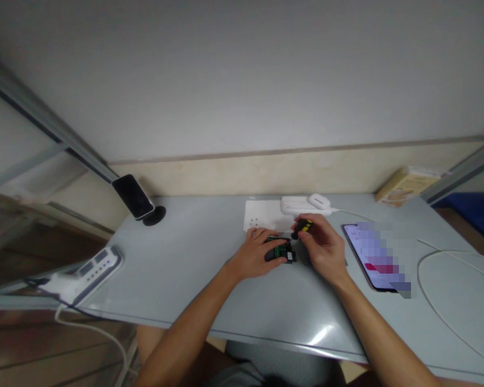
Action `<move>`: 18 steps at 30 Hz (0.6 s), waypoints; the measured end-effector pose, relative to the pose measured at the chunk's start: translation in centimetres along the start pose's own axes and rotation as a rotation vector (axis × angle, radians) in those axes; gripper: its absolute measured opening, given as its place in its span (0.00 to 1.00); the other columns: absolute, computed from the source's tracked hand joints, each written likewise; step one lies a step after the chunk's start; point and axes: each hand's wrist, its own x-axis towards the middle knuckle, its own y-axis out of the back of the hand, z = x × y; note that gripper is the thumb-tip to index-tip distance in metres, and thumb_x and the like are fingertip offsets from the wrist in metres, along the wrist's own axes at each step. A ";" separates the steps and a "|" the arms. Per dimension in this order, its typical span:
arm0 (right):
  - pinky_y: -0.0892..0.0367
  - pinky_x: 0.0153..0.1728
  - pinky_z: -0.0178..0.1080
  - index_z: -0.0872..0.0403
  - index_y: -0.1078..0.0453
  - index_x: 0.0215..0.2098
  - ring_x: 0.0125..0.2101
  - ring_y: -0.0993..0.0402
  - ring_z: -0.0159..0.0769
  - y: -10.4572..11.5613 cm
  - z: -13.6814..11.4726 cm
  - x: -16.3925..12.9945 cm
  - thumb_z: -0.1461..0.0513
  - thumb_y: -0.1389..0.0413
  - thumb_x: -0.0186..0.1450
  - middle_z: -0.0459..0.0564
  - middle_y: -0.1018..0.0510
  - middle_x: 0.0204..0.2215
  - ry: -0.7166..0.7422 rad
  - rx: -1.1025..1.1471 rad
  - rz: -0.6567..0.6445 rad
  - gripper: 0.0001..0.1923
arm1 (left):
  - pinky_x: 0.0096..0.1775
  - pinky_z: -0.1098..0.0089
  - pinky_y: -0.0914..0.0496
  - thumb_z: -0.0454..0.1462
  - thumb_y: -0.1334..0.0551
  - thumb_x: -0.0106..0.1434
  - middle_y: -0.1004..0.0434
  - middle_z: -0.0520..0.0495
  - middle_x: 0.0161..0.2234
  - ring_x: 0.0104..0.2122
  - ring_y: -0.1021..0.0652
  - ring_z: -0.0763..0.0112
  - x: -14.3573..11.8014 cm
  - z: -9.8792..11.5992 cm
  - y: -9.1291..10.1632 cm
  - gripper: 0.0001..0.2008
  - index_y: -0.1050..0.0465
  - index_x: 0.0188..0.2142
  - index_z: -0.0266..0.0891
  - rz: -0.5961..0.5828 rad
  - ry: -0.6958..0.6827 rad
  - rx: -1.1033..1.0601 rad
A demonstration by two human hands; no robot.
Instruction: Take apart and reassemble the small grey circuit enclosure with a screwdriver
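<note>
My left hand [252,257] grips a small black device with green markings [277,251] low over the grey table, thumb along its near side and fingers over its far side. A white patch shows at the device's right end. To the right of it, my right hand [326,244] is closed, pinching a small black-and-yellow piece [305,226] between thumb and fingers. The dark lower end of this piece is close to the device's upper right corner; whether they touch I cannot tell. Its exact kind is too small to make out.
Behind my hands lie a white sheet [262,208] and a white case [296,205] with a rounded white item [318,201]. A lit phone [369,258] and a looping white cable [419,269] are right. A box [405,187], a phone on a stand [133,196] and a power strip [92,274] flank them.
</note>
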 end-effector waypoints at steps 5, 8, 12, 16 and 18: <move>0.23 0.44 0.42 0.44 0.25 0.50 0.39 0.20 0.35 0.0 0.2 -0.1 0.65 0.40 0.67 0.49 0.22 0.45 0.001 0.005 -0.005 0.14 | 0.59 0.52 0.40 0.50 0.37 0.69 0.25 0.43 0.56 0.56 0.27 0.57 0.0 -0.1 0.0 0.20 0.25 0.56 0.46 0.019 0.008 -0.021; 0.23 0.44 0.42 0.44 0.25 0.50 0.39 0.20 0.35 0.0 0.2 -0.1 0.65 0.40 0.67 0.48 0.22 0.44 -0.011 0.017 -0.005 0.15 | 0.59 0.53 0.40 0.49 0.37 0.69 0.25 0.43 0.56 0.56 0.27 0.58 -0.1 -0.1 0.0 0.19 0.25 0.55 0.46 0.030 0.009 -0.026; 0.23 0.44 0.42 0.44 0.25 0.50 0.39 0.20 0.35 -0.1 0.2 -0.1 0.65 0.40 0.67 0.48 0.22 0.44 -0.007 0.010 0.011 0.14 | 0.60 0.53 0.40 0.48 0.37 0.69 0.25 0.43 0.56 0.56 0.27 0.58 -0.1 -0.1 0.0 0.18 0.25 0.55 0.46 0.035 0.019 -0.028; 0.23 0.43 0.42 0.45 0.25 0.49 0.38 0.20 0.35 0.0 0.4 -0.1 0.65 0.40 0.66 0.48 0.22 0.43 -0.007 0.013 0.018 0.14 | 0.60 0.52 0.39 0.48 0.36 0.69 0.25 0.42 0.56 0.56 0.27 0.57 -0.1 -0.2 0.0 0.18 0.25 0.55 0.45 0.032 0.026 -0.029; 0.23 0.43 0.41 0.45 0.25 0.49 0.38 0.20 0.35 0.0 0.4 0.0 0.65 0.39 0.66 0.48 0.22 0.42 -0.009 0.021 0.019 0.14 | 0.60 0.52 0.39 0.48 0.36 0.69 0.25 0.42 0.56 0.56 0.27 0.57 0.0 -0.2 0.0 0.18 0.25 0.55 0.45 0.025 0.027 -0.029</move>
